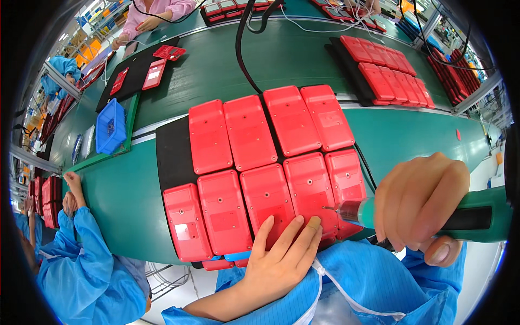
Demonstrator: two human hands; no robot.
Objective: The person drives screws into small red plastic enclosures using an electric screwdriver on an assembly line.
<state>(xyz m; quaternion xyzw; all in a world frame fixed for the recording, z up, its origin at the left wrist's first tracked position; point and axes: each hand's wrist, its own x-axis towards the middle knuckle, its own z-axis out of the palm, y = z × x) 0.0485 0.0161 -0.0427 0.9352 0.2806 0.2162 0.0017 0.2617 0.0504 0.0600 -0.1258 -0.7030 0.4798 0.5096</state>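
On the green bench point(130, 216) | red casings point(266, 189) in rows on black mat point(172, 149) | I see left hand point(284, 259) touching casings, fingers slightly apart | right hand point(420, 200): fingers clamped around green screwdriver point(482, 216)

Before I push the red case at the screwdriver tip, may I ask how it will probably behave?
The red case looks stiff, with a crisp moulded shape. Lying flat, it probably will not roll or tip. Pushed sideways, it would likely bump the neighbouring cases, which sit close beside it.
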